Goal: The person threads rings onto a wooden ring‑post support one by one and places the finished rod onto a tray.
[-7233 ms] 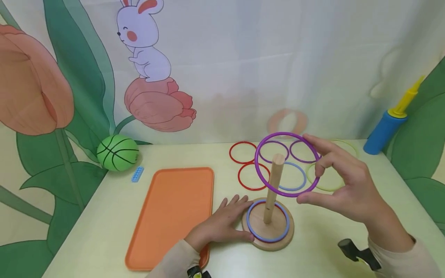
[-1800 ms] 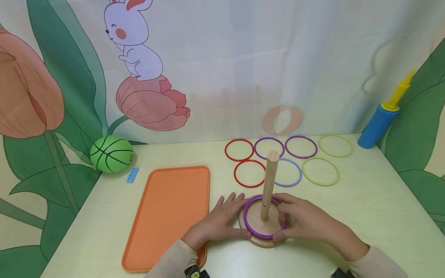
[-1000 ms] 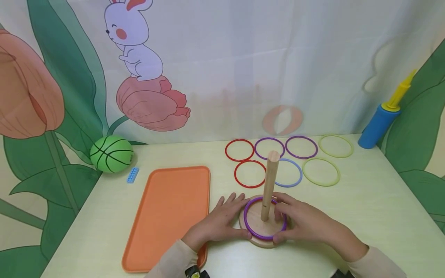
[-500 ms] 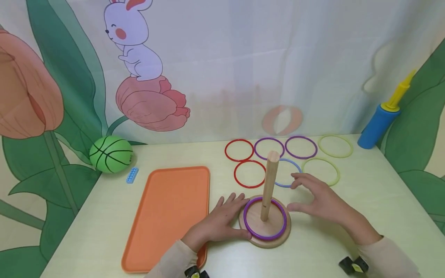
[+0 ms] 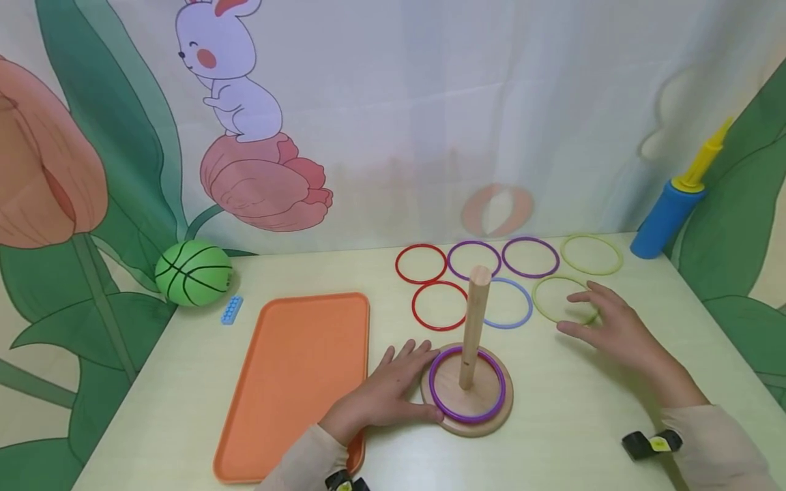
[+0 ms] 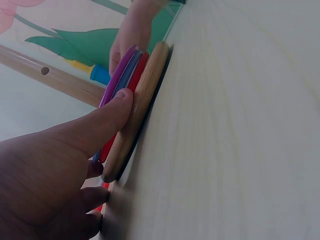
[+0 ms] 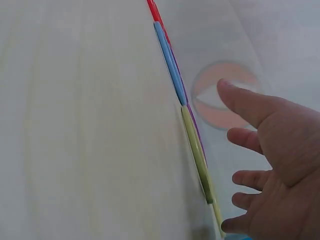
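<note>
My left hand [image 5: 399, 390] rests at the left edge of a round wooden base [image 5: 473, 429], fingers spread and thumb against its side. An upright wooden peg [image 5: 475, 327] rises from the base. Around the peg lies a stack of rings: a purple ring [image 6: 118, 76] on top, a blue ring [image 6: 128, 69] below it and a red ring [image 6: 139, 72] lowest. My right hand [image 5: 620, 331] hovers over the near yellow-green ring [image 5: 533, 296], thumb and fingers apart with nothing between them. In the right wrist view, that ring lies flat, apart from the fingertips.
Behind the peg lie two red rings [image 5: 413, 305], two purple rings [image 5: 504, 258], a blue ring [image 5: 531, 307] and a far yellow-green ring [image 5: 561, 254]. An orange tray [image 5: 295, 389], a green ball [image 5: 194, 273] and a small blue block [image 5: 231, 310] are left. A blue-yellow pump [image 5: 666, 218] stands back right.
The purple ring, earlier held up by the right hand, now lies on the stack around the peg. My right hand has let go and moved right and back. The left hand stays at the base.
</note>
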A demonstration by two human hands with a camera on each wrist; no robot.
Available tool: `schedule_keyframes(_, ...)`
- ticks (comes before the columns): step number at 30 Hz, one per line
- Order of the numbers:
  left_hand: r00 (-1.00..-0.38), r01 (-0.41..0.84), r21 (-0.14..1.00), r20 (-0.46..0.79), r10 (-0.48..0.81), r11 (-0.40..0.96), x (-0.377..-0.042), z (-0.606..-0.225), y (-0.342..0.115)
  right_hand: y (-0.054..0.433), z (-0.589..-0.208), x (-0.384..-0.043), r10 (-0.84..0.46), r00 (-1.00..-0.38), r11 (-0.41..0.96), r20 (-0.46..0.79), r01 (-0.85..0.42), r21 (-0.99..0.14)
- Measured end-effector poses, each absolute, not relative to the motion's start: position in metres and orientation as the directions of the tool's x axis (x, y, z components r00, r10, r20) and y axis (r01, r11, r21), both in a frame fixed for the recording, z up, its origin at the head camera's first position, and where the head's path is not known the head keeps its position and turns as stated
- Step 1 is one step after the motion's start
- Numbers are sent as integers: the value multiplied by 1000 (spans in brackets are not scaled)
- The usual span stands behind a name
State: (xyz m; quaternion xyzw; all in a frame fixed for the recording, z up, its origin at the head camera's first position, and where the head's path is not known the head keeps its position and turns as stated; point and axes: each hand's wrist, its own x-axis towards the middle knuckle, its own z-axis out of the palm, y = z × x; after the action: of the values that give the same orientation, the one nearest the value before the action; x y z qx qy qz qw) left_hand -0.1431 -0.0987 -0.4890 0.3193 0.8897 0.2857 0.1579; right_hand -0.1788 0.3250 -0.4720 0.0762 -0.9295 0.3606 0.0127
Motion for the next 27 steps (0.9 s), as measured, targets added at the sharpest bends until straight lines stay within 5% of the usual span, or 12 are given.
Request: schedule_keyframes(27, -750, 464, 614, -110, 652, 638, -144, -491, -98, 342, -491, -177, -112, -994, 800, -11, -84, -594)
